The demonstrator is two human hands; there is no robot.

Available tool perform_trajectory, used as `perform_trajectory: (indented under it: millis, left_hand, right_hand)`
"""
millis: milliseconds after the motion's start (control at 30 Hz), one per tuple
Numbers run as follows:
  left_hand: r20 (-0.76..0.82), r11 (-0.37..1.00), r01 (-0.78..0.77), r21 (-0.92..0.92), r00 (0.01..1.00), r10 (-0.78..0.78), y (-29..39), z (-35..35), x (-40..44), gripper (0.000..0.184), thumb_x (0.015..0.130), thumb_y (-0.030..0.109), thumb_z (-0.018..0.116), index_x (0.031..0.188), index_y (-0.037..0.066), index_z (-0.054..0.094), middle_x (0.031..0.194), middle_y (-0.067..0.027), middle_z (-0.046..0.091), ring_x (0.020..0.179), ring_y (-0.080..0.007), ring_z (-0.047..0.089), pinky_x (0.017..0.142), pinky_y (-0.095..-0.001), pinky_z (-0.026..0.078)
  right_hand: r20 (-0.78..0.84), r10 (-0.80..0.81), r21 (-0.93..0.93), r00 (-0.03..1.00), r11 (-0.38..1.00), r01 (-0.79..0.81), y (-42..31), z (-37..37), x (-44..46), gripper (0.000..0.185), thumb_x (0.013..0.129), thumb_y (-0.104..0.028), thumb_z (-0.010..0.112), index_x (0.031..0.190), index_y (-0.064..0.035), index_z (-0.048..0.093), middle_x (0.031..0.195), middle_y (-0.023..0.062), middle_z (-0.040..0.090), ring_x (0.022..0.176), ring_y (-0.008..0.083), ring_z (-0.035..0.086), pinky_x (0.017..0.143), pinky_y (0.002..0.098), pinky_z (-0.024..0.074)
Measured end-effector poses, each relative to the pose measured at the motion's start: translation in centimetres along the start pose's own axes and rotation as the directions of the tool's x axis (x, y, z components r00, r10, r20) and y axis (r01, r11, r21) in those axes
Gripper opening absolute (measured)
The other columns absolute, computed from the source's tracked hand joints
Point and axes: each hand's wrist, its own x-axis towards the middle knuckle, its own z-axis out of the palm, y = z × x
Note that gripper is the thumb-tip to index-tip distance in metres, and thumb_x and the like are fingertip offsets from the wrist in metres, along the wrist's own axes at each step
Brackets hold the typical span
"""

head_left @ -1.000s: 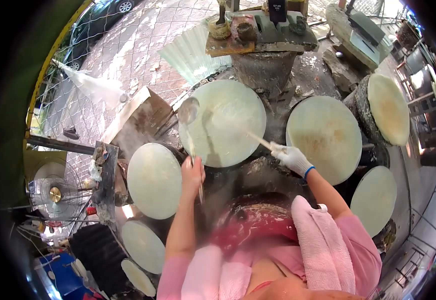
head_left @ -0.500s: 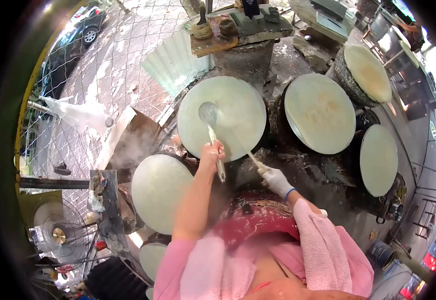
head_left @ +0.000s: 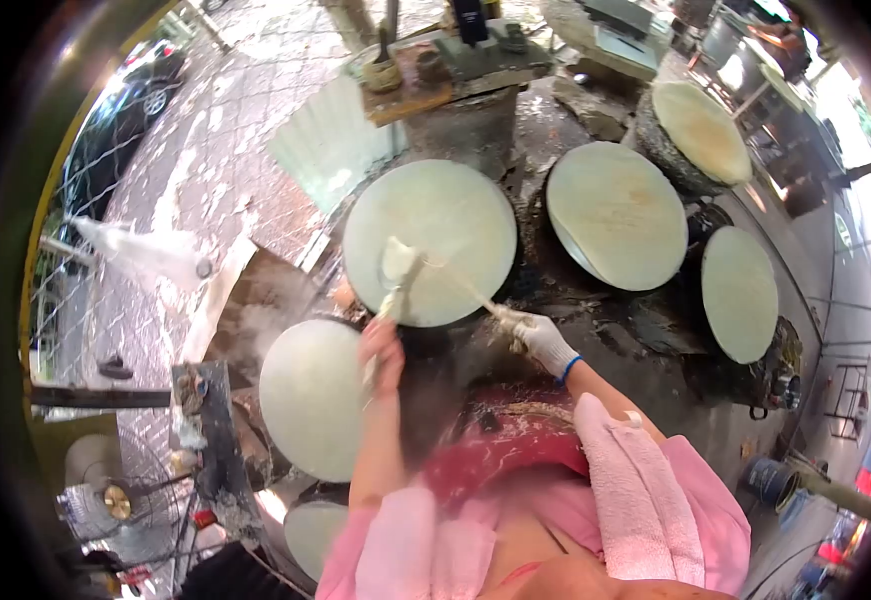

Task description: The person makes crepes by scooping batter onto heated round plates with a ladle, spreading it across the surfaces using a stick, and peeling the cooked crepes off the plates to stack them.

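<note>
My left hand (head_left: 384, 360), bare, is closed around the handle of a ladle (head_left: 399, 262). The ladle's bowl is over a large round griddle (head_left: 456, 210) with a pale, smooth surface. In a white glove with a blue cuff, my right hand (head_left: 544, 342) grips a thin stick (head_left: 471, 292). Its far end reaches over the same griddle, close to the ladle; I cannot tell whether they touch. Just left of my left hand lies another pale round griddle (head_left: 311, 400).
More pale rounds (head_left: 621, 215) stand to the right, one on a thick stone-like drum (head_left: 646, 140). A block with a brush (head_left: 383, 70) is at the back. Wire fencing (head_left: 176, 150) and a fan (head_left: 116, 490) are on the left. Steam blurs the lower left.
My left hand has pulled the ladle toward me and to the left, and the ladle has turned over. My gloved hand stays near the griddle's edge with the stick. The whole view has shifted slightly.
</note>
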Motion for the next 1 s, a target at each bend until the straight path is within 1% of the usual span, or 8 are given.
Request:
perform_trajectory:
  millis: [33,133,200,267,333,433,600,1000]
  left_hand:
    - [-0.055,0.986,-0.044,0.159,0.997,0.053,-0.9,0.7,-1.2,0.023,0.106,0.023,0.037,0.103,0.004,0.050,0.062,0.0030,0.045,0.047,-0.0090,0.044,0.046,-0.0246,0.036]
    - [-0.168,0.719,-0.010,0.695,0.970,0.176,-2.1,2.4,-3.4,0.038,0.108,0.032,0.033,0.120,0.001,0.052,0.068,0.0021,0.051,0.035,-0.0068,0.038,0.040,-0.0272,0.028]
    - [-0.208,0.390,-0.009,0.921,0.834,0.511,-4.6,4.5,-1.7,0.037,0.107,0.031,0.035,0.122,0.003,0.054,0.071,0.0036,0.052,0.036,-0.0064,0.037,0.040,-0.0264,0.029]
    - [-0.234,0.381,-0.077,0.922,0.672,0.703,-8.4,6.0,0.1,0.035,0.107,0.026,0.036,0.121,-0.002,0.051,0.071,0.0027,0.050,0.036,-0.0061,0.036,0.042,-0.0241,0.027]
    - [-0.268,0.615,-0.152,0.774,0.801,0.535,-9.8,6.3,1.5,0.034,0.106,0.022,0.037,0.120,-0.006,0.049,0.072,0.0016,0.050,0.036,-0.0058,0.035,0.042,-0.0229,0.025]
    - [-0.256,0.765,-0.157,0.625,0.884,0.391,-12.0,4.2,2.5,0.041,0.108,0.026,0.030,0.120,-0.012,0.042,0.070,-0.0040,0.049,0.038,-0.0078,0.045,0.042,-0.0247,0.024]
    - [-0.308,0.578,-0.181,0.796,0.701,0.644,-16.7,3.0,3.4,0.032,0.105,0.021,0.044,0.117,-0.008,0.048,0.069,0.0029,0.044,0.039,-0.0028,0.030,0.041,-0.0225,0.019]
    - [-0.300,0.529,-0.056,0.847,0.770,0.563,-15.1,2.4,6.5,0.031,0.106,0.025,0.043,0.112,-0.004,0.051,0.066,0.0053,0.043,0.034,-0.0006,0.033,0.037,-0.0205,0.021]
  right_hand:
    - [-0.022,-0.124,0.106,0.992,0.986,0.125,1.2,-1.7,1.5,0.033,0.098,-0.028,0.061,0.125,-0.0098,0.065,0.083,0.0002,0.066,0.063,0.0071,0.056,0.058,0.0238,0.0475]
    - [0.143,-0.364,-0.694,0.920,0.626,0.355,4.5,-5.4,3.4,0.053,0.093,-0.050,0.058,0.132,-0.0137,0.059,0.115,0.0176,0.068,0.104,0.0299,0.067,0.087,0.0383,0.0518]
    - [0.140,-0.163,-0.837,0.977,0.508,0.204,-1.7,-4.2,-0.7,0.066,0.087,-0.054,0.063,0.140,-0.0159,0.052,0.114,0.0194,0.067,0.103,0.0341,0.066,0.088,0.0394,0.0511]
    - [0.000,-0.222,-0.899,0.975,0.428,0.098,-3.9,-5.9,-1.8,0.076,0.082,-0.052,0.069,0.144,-0.0157,0.045,0.102,0.0205,0.069,0.089,0.0346,0.069,0.078,0.0410,0.0531]
    - [-0.125,-0.582,-0.942,0.804,0.324,0.088,-4.1,-9.5,0.0,0.081,0.076,-0.042,0.076,0.145,-0.0144,0.043,0.075,0.0161,0.067,0.061,0.0349,0.066,0.063,0.0452,0.0522]
    - [-0.076,-0.796,-0.995,0.601,0.101,0.008,-5.4,-14.7,3.8,0.065,0.082,-0.027,0.070,0.141,-0.0133,0.047,0.077,0.0098,0.063,0.075,0.0311,0.065,0.064,0.0462,0.0526]
    - [-0.070,-0.775,-0.998,0.628,0.055,-0.044,-5.0,-18.8,8.8,0.049,0.088,-0.017,0.055,0.137,-0.0145,0.051,0.084,0.0064,0.062,0.080,0.0276,0.064,0.065,0.0429,0.0535]
    - [-0.103,-0.851,-0.975,0.515,0.188,0.117,-28.2,-28.5,-0.5,0.043,0.082,-0.017,0.067,0.125,-0.0158,0.064,0.108,0.0146,0.069,0.096,0.0318,0.067,0.082,0.0401,0.0539]
